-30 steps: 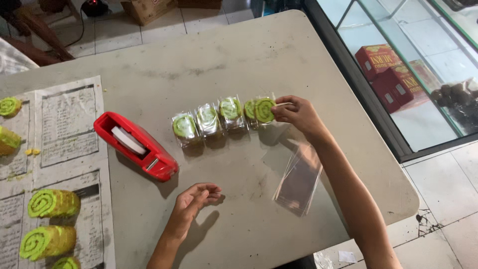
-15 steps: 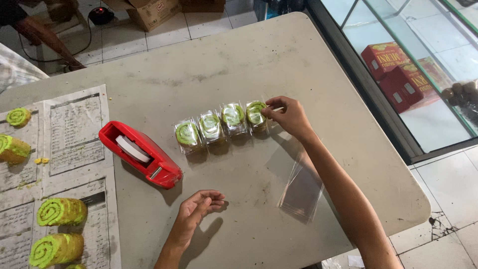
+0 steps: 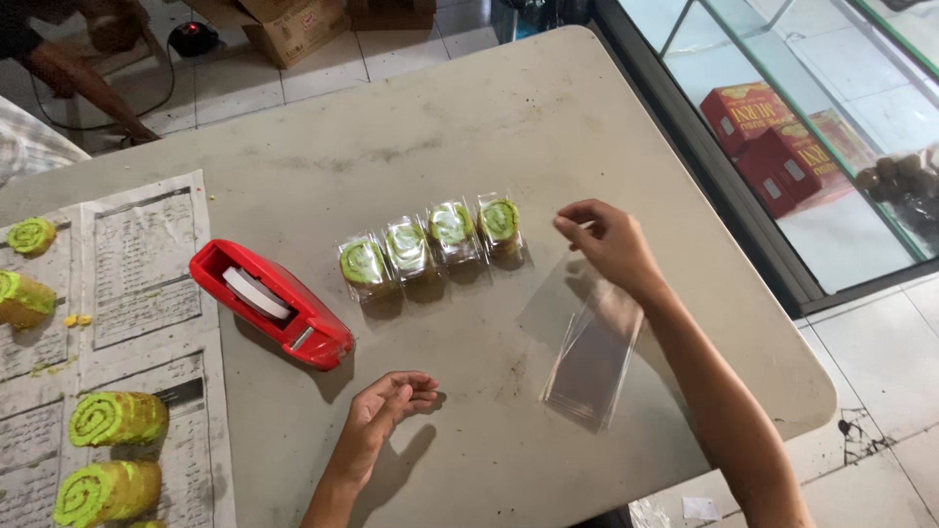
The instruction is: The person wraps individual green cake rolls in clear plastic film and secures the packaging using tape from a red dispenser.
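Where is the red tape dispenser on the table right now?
In the head view, the tape dispenser lies left of centre on the table, between the newspaper and the wrapped rolls, above the left hand.

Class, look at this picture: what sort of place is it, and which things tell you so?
Probably a small bakery or cake shop's packing spot. Four wrapped green roll-cake slices sit in a row, clear bags and a red tape dispenser lie on the table, beside a glass display case.

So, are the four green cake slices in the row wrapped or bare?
Wrapped: each of the four slices sits inside a clear, shiny plastic wrapper; the rolls on the newspaper are bare.
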